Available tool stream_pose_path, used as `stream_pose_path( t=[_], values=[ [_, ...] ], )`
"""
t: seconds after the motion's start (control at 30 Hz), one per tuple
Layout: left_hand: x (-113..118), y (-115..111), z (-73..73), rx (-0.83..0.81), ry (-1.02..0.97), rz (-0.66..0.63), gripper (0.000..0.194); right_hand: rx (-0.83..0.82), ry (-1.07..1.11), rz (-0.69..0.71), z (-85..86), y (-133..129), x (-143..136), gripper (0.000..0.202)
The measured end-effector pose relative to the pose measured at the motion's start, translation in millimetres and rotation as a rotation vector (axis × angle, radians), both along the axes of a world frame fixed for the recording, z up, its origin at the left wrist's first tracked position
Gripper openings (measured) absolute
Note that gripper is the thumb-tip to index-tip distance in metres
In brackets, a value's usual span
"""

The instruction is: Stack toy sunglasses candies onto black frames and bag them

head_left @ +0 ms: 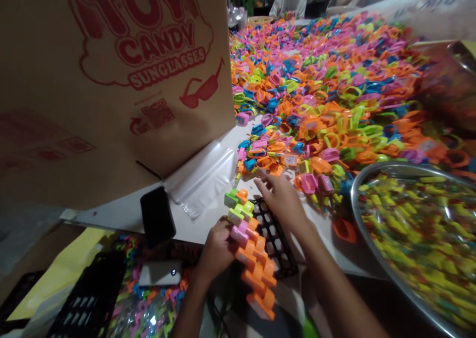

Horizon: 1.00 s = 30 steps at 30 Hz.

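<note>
My left hand is curled at the left side of a black grid tray, its fingertips partly hidden behind the toys. Small plastic toys in orange, pink and green stand in close rows along the tray's left part. Bare openings show along its right part. Over the tray's far end reaches my right hand, thumb and fingers apart, close to the near edge of a big heap of colourful ring-shaped plastic toys. Nothing shows in its grasp.
A large cardboard box stands at the left, with clear plastic bags and a black phone beside it. At right is a metal bowl of yellow wrapped pieces. Below left lie a white phone and black trays. People sit beyond.
</note>
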<state>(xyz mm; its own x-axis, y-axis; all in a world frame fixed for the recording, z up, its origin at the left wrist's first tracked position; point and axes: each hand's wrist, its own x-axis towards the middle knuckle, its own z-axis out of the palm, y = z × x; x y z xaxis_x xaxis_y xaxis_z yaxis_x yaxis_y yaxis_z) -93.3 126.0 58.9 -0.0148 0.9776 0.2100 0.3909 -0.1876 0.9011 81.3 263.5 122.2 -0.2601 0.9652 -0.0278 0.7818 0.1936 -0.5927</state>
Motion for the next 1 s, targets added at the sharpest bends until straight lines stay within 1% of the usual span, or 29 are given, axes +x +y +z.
stream_pose_path(
  t=[0.07,0.13,0.2,0.27,0.37,0.47,0.57,0.6,0.7,0.8,0.87,0.93,1.0],
  values=[
    [-0.3,1.6,-2.4,0.061,0.002,-0.016,0.018,-0.019,-0.104,-0.004,-3.5,21.3,-33.3,0.042],
    [0.4,3.2,-5.0,0.104,0.002,-0.024,0.02,-0.071,-0.245,0.018,-6.1,34.9,-59.0,0.053],
    [1.3,4.1,-6.7,0.131,0.004,-0.025,0.022,-0.109,-0.34,0.041,-8.2,42.5,-72.4,0.053],
    [2.0,4.1,-6.9,0.131,0.007,-0.033,0.022,-0.124,-0.354,0.064,-9.6,45.8,-72.8,0.047],
    [2.5,4.1,-4.1,0.08,0.0,-0.029,0.02,-0.133,-0.3,0.079,-8.7,44.2,-53.4,0.036],
    [2.4,7.0,0.4,-0.03,0.0,0.005,0.02,-0.081,-0.099,0.111,-4.3,31.5,-19.4,0.026],
    [2.5,15.1,1.8,-0.124,-0.013,0.024,0.018,-0.058,0.194,0.147,-0.8,6.0,17.5,0.028],
    [2.9,18.6,1.2,-0.144,-0.022,0.028,0.017,-0.086,0.285,0.135,-0.5,-4.8,28.6,0.027],
    [5.1,28.6,-2.6,-0.16,-0.031,0.055,0.016,-0.235,0.494,0.058,-2.1,-40.3,54.8,0.019],
    [7.5,35.0,-5.5,-0.133,-0.002,0.076,0.018,-0.355,0.566,-0.003,-7.3,-74.7,70.1,0.017],
    [8.2,36.3,-5.7,-0.112,0.024,0.071,0.015,-0.433,0.575,-0.013,-12.9,-93.8,75.6,0.02],
    [8.3,36.1,-4.8,-0.1,0.043,0.066,0.012,-0.493,0.58,0.015,-19.0,-107.7,78.7,0.022],
    [8.4,35.1,-3.5,-0.101,0.047,0.068,0.012,-0.499,0.568,0.068,-22.9,-115.7,80.5,0.02]
  ],
)
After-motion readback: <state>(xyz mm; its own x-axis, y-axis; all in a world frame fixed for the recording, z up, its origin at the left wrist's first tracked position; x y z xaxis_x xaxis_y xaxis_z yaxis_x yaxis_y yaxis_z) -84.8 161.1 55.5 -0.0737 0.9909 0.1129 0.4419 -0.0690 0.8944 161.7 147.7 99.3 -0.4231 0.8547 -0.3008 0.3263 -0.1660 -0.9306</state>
